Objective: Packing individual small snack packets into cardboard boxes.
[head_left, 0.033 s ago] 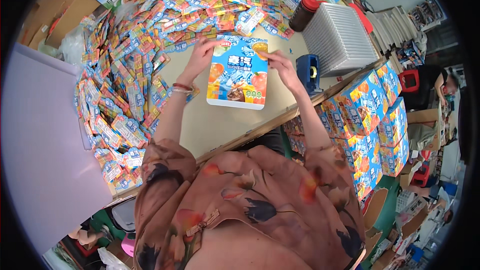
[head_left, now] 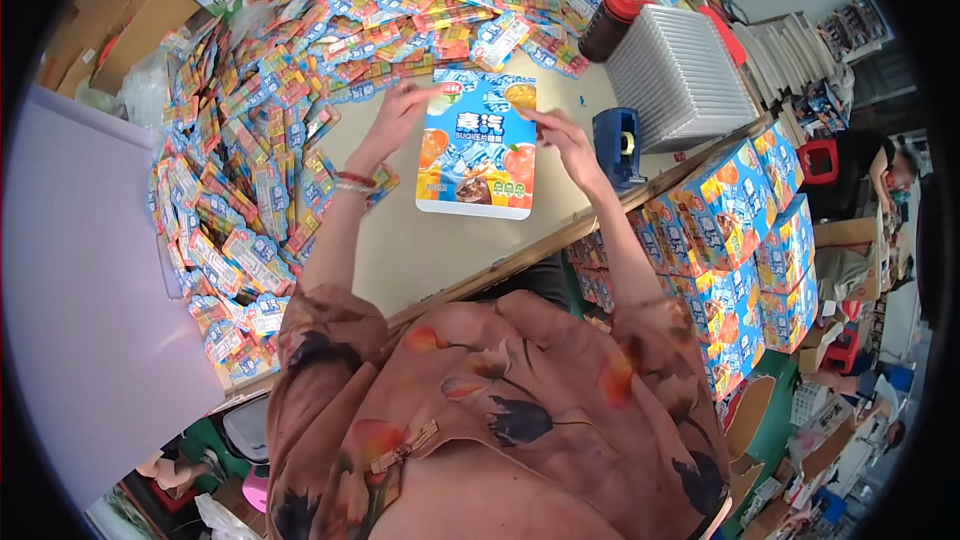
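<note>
A blue and orange printed carton (head_left: 478, 145) with fruit pictures lies face up on the cream table in front of me, its white lower edge toward me. My left hand (head_left: 400, 115) is at its upper left edge, index finger stretched over the printed front and the other fingers curled by the side. At the right edge, my right hand (head_left: 565, 140) pinches the carton between thumb and fingers. The undersides of both grips are hidden. Many small colourful candy packets (head_left: 270, 140) are heaped left of and beyond the carton.
A blue tape dispenser (head_left: 618, 145) stands right of my right hand. Behind it are a stack of white trays (head_left: 680, 70) and a dark bottle with a red lid (head_left: 608, 28). Filled printed cartons (head_left: 725, 210) are piled beside the table's right edge. A pale lilac panel (head_left: 90, 260) rises at left.
The carton has shifted very slightly to the right. My left hand has moved a little with it, and my right hand stays at the right edge.
</note>
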{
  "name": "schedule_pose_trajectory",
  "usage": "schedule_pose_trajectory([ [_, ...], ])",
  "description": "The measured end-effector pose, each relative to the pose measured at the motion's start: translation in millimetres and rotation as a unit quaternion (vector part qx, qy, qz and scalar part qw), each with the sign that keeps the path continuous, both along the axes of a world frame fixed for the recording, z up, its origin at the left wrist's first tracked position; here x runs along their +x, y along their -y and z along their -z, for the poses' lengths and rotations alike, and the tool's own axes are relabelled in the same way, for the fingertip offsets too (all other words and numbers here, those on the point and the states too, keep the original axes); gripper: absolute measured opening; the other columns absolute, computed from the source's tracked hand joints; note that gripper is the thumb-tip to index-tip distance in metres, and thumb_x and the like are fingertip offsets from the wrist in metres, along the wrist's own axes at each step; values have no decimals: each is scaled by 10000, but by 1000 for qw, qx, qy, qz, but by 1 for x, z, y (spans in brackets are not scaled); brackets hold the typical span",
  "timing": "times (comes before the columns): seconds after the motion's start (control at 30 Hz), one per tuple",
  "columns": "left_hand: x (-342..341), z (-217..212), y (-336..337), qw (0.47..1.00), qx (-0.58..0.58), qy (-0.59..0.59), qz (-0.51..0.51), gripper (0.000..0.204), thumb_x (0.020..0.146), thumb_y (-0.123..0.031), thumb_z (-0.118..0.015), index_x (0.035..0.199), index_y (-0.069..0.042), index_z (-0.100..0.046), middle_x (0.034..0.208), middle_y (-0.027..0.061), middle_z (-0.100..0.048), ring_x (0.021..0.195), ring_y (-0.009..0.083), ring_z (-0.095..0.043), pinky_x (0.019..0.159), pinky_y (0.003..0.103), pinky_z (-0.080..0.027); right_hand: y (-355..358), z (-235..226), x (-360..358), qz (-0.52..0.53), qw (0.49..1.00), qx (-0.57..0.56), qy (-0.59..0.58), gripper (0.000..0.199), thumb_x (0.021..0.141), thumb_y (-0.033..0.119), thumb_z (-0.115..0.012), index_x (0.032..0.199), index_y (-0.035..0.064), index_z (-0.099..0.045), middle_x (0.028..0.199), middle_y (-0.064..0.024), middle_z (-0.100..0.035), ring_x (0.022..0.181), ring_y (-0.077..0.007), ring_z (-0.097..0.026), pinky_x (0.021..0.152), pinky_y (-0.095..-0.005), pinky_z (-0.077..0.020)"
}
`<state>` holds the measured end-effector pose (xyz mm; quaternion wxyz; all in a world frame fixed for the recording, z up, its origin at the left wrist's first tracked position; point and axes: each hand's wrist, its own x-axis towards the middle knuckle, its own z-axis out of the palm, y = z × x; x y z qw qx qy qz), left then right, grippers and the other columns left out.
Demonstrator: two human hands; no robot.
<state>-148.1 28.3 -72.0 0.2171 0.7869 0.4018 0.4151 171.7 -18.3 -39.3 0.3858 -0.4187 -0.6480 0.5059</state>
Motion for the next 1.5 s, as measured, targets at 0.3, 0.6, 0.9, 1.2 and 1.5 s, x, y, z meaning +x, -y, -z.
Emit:
schedule_pose_trajectory([
  [0.3, 7, -66, 130, 963, -245, 73, 86, 648, 819, -84, -723, 1408, -160, -463, 1115, 39, -629, 830, 108, -546, 769, 287, -489, 99, -45, -32, -4, 991, -111, -69, 708, 798, -85, -667, 1432, 92, -407, 1416, -26, -484, 915, -56, -578, 775, -216, -494],
  [0.6, 20, -54, 148, 995, -73, 16, -72, 463, 791, -74, -730, 1238, -74, -606, 902, 89, -607, 717, 207, -589, 662, 305, -477, 107, -40, -36, 88, 919, 260, 284, 468, 828, 67, -669, 1281, 122, -564, 783, -146, -613, 671, -340, -613, 597, -402, -500],
  [0.9, 21, -27, 159, 993, 49, 1, -111, 360, 739, -62, -764, 1086, -45, -672, 816, 71, -559, 742, 217, -547, 646, 322, -464, 114, -19, -34, 75, 940, 228, 244, 386, 832, 67, -669, 1212, 106, -613, 776, -130, -624, 665, -312, -617, 591, -375, -498],
  [1.2, 15, -60, 140, 965, 139, -222, 23, 585, 782, -258, -735, 1321, -178, -523, 1289, 46, -500, 1218, 240, -463, 1029, 398, -360, 117, -13, -22, 32, 909, 278, 308, 423, 795, 175, -722, 1209, 163, -633, 743, -43, -556, 674, -212, -576, 588, -368, -463],
  [1.5, 25, -39, 117, 943, 155, -242, 169, 623, 821, -201, -684, 1394, -194, -439, 1471, -6, -394, 1374, 252, -344, 1150, 449, -272, 125, -7, -36, 95, 874, 362, 310, 506, 751, 220, -765, 1228, 160, -607, 1188, -60, -568, 1164, -272, -514, 959, -418, -415],
])
